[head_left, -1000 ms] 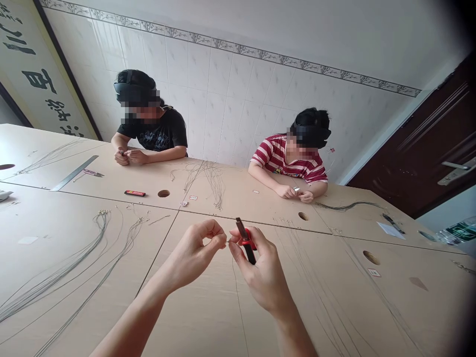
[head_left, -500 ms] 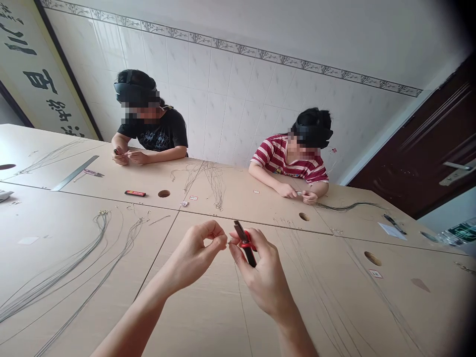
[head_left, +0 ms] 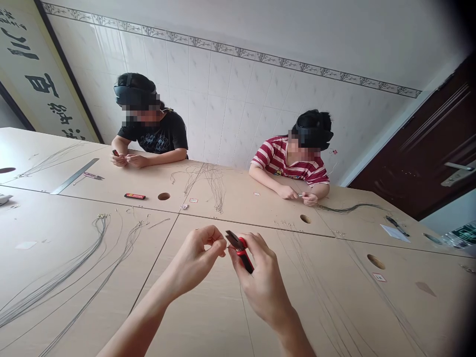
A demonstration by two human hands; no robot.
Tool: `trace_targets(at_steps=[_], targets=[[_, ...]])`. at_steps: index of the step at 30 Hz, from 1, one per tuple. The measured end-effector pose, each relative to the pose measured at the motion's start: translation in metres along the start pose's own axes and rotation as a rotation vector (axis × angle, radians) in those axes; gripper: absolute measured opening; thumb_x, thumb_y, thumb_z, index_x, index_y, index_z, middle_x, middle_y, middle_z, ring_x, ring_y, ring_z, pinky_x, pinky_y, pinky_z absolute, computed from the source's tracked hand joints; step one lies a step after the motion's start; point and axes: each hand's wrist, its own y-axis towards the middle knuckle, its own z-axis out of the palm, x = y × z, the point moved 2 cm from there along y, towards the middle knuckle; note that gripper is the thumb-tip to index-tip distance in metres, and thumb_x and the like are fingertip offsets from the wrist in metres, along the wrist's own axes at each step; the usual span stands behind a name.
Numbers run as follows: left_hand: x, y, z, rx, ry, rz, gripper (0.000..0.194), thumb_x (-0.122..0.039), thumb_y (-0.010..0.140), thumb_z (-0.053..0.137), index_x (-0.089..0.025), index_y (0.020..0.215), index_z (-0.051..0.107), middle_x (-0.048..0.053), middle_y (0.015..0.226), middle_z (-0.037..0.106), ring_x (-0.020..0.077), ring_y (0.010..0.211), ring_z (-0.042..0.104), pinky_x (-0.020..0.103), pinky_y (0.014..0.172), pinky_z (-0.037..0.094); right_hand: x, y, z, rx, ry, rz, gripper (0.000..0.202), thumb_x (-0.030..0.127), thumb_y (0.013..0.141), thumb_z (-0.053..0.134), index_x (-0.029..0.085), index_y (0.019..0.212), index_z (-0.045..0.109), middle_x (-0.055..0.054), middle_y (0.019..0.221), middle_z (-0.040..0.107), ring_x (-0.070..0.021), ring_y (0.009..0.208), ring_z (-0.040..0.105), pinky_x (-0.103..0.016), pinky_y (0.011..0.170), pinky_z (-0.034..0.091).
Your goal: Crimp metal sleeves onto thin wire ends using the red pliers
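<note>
My right hand (head_left: 260,272) is wrapped round a pair of pliers (head_left: 236,243) with red and black handles, the dark jaws pointing up and left and slightly apart. Beside it, my left hand (head_left: 203,255) is closed in a pinch, its fingertips close to my right thumb. Whatever lies in that pinch is too small to make out. A thin dark cord (head_left: 246,312) runs down from below my right hand toward the near edge of view; its upper end is hidden by the fingers.
Bundles of thin cords (head_left: 85,258) lie at left, and more cords (head_left: 316,292) at right. Across the table sit a person in black (head_left: 156,134) and one in red stripes (head_left: 271,153), both working with their hands. A steel ruler (head_left: 76,175) and a red-black box cutter (head_left: 135,196) lie at back left.
The pliers have tilted left, so their jaws now lean toward my left fingertips. My left hand has stayed nearly in place, still pinched.
</note>
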Motion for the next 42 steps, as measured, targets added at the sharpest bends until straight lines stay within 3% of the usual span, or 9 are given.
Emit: trace_targets(at_steps=[8,14,27,33,42], targets=[[-0.003,0.002,-0.001,0.006,-0.011,-0.028,0.023,-0.036,0.089,0.052,-0.018,0.076,0.059,0.002,0.08,0.067,0.0175,0.079,0.059,0.03,0.067,0.042,-0.005,0.001,-0.001,-0.004,0.025,0.034,0.016,0.009,0.088,0.053,0.022,0.096,0.057,-0.003,0.086,0.062,-0.0202,0.082,0.056,-0.031,0.074,0.046],[-0.003,-0.001,-0.008,-0.029,0.073,-0.066,0.03,-0.045,0.09,0.053,-0.018,0.077,0.061,0.001,0.08,0.068,0.0112,0.06,0.044,0.025,0.053,0.032,-0.009,0.0,-0.01,-0.054,0.044,0.089,0.007,0.016,0.09,0.053,0.022,0.092,0.056,-0.003,0.091,0.062,-0.0198,0.088,0.058,-0.031,0.075,0.048],[-0.004,-0.002,-0.009,0.004,0.056,-0.03,0.03,-0.046,0.089,0.055,-0.019,0.08,0.063,0.002,0.08,0.066,0.0201,0.085,0.062,0.029,0.067,0.042,-0.005,-0.002,-0.002,-0.019,0.099,0.105,0.009,0.02,0.092,0.052,0.023,0.097,0.058,-0.002,0.093,0.063,-0.0177,0.082,0.057,-0.03,0.073,0.047],[-0.004,-0.001,-0.009,0.019,0.057,0.001,0.032,-0.045,0.088,0.058,-0.018,0.071,0.059,0.0,0.074,0.063,0.0166,0.079,0.06,0.027,0.066,0.04,-0.006,-0.001,-0.004,0.02,0.193,0.166,0.007,0.026,0.093,0.053,0.024,0.096,0.059,-0.001,0.09,0.066,-0.0155,0.079,0.059,-0.027,0.073,0.048],[-0.003,-0.002,-0.008,0.029,0.075,0.02,0.034,-0.048,0.09,0.055,-0.018,0.074,0.06,-0.001,0.075,0.06,0.0136,0.072,0.052,0.026,0.063,0.038,-0.008,-0.001,-0.003,0.079,0.265,0.215,0.01,0.028,0.093,0.054,0.023,0.098,0.06,-0.001,0.09,0.064,-0.0156,0.082,0.061,-0.028,0.076,0.05]])
